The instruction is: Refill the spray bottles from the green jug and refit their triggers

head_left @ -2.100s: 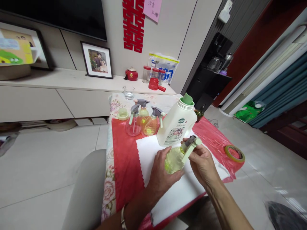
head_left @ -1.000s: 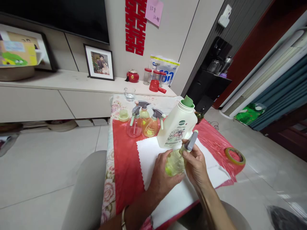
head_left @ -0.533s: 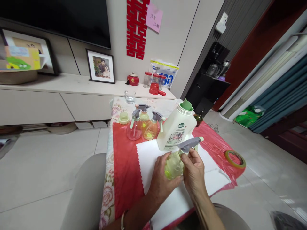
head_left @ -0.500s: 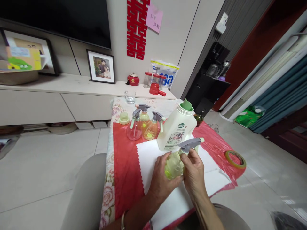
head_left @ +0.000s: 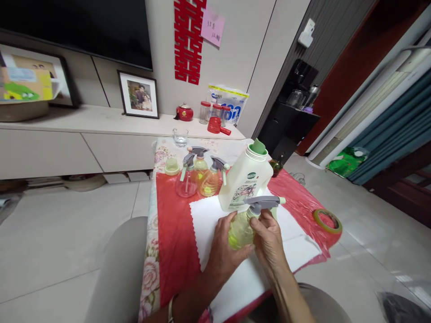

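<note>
A yellow-green spray bottle point(head_left: 241, 231) with a grey trigger head is held up over the white cloth point(head_left: 249, 282). My left hand point(head_left: 224, 249) wraps round its body from the left. At the neck, my right hand point(head_left: 269, 233) has its thumb and fingers closed just under the trigger head. Right behind stands a large cream detergent jug point(head_left: 245, 177), its cap off and a green spout in its mouth. Left of the jug are three more spray bottles: a pink one point(head_left: 186, 186), an orange one point(head_left: 208, 184) and a yellowish one point(head_left: 201, 164) behind.
A pale green cap point(head_left: 172, 166) and a glass cup point(head_left: 180, 137) stand at the table's far left. Tape point(head_left: 327, 220) lies on the red plastic sheet point(head_left: 175, 233) at right. Behind the jug is a dark green bottle point(head_left: 276, 168). A grey stool point(head_left: 123, 269) stands at left.
The trigger head has turned slightly and now sits more level in my right fingers. Both hands stay on the bottle. The whole view has shifted slightly.
</note>
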Available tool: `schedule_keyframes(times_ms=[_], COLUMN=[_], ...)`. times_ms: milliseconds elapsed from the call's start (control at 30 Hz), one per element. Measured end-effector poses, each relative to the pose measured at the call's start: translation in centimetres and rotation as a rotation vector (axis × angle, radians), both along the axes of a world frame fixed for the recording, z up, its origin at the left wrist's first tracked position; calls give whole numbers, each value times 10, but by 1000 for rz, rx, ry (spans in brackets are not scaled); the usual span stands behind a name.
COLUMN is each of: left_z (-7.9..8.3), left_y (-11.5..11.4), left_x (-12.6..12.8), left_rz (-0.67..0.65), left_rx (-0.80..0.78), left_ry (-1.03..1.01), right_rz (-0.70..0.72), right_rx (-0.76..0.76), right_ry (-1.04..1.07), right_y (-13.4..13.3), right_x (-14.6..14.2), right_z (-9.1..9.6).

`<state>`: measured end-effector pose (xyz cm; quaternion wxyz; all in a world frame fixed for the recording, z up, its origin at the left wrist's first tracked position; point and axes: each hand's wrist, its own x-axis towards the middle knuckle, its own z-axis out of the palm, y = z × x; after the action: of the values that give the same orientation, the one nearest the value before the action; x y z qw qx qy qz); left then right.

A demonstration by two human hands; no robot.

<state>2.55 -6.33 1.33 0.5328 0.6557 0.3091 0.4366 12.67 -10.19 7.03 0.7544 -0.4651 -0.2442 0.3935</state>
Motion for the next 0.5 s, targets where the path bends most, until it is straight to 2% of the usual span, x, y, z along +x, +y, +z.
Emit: schedule_keyframes(times_ms=[167,400,500], left_z=[1,1,2], left_y=[-1,-2,-1], left_x=[1,-1,-1], left_rz=[-22,-44,-51], left_rx=[-41,-89,-117], left_ry=[-18,-37,-55], right_rz=[88,-22,70], right_rx=[6,39,34], right_ry=[3,-61,-110], right_y=[-4,-3,-8], right_x=[7,2,4], right_z=[3,-6,-4])
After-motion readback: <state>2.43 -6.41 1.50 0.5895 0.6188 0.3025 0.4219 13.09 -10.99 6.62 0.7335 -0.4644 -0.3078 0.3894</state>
